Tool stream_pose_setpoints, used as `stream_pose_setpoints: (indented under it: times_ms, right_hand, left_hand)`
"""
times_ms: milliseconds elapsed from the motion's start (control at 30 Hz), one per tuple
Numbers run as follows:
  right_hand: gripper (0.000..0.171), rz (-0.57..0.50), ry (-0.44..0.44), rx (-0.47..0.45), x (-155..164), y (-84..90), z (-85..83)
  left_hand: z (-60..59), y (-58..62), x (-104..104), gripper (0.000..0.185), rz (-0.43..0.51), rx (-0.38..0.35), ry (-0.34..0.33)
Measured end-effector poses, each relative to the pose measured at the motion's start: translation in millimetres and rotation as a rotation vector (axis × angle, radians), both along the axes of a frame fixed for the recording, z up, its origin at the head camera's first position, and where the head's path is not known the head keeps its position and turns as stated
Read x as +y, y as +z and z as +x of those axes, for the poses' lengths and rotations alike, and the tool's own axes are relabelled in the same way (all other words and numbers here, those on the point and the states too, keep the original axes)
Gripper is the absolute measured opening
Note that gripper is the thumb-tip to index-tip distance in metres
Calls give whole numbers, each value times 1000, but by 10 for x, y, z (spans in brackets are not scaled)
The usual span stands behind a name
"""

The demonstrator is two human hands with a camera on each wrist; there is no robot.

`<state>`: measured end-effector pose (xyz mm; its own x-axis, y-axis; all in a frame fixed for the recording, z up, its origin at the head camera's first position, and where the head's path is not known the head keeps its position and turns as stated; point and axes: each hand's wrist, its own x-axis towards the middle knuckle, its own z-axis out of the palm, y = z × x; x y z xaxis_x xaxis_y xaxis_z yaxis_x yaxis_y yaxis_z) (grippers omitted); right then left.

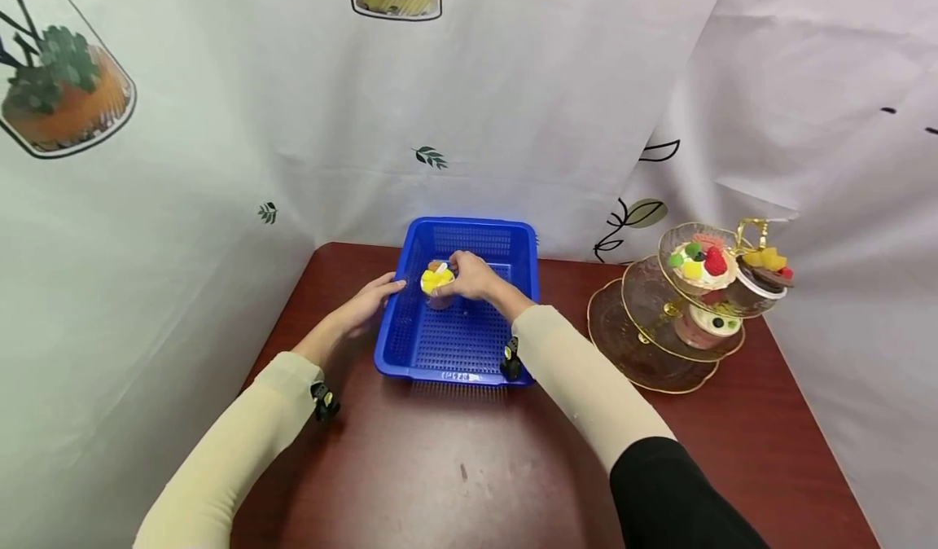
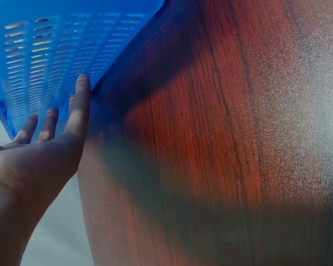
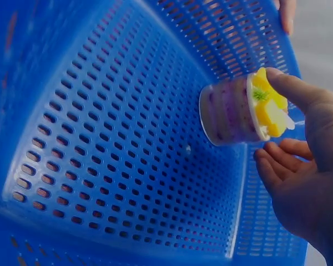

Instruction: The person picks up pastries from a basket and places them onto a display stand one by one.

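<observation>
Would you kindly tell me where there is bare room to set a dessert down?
The bottom glass tier looks bare, and so does the table in front of the blue basket. The upper tiers are crowded with desserts.

- Two bare hands, left hand (image 1: 366, 300) and right hand (image 1: 472, 276), no rings or gloves visible.
- Long, close-fitting cream sleeves (image 1: 227, 451) on both forearms, ending just behind the hands at the wrists.
- Small black device (image 1: 323, 401) strapped under the left sleeve, some way back from the left hand.
- Matching black device (image 1: 510, 359) on the right sleeve, just behind the right hand's wrist.
- Black fabric (image 1: 677, 496) over the right upper arm, starting where the cream sleeve ends, far back from the right hand.
- Short, unpainted fingernails (image 2: 82, 81) on the left fingers in the left wrist view.
</observation>
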<state>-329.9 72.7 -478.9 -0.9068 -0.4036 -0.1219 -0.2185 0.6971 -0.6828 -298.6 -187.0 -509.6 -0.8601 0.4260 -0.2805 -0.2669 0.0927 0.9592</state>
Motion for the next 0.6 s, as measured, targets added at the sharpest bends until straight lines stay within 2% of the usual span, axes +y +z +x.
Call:
stream_pose_setpoints:
  times_ms: [367,600]
  right_hand:
    - [73,5,33,-41,1,-56,-29]
    - [68,4,34,-35,-27,-101,-51]
  left_hand:
    - [-3,-27,13,58,-3,2,9]
    - [16,-31,-6,58,-4,1,4]
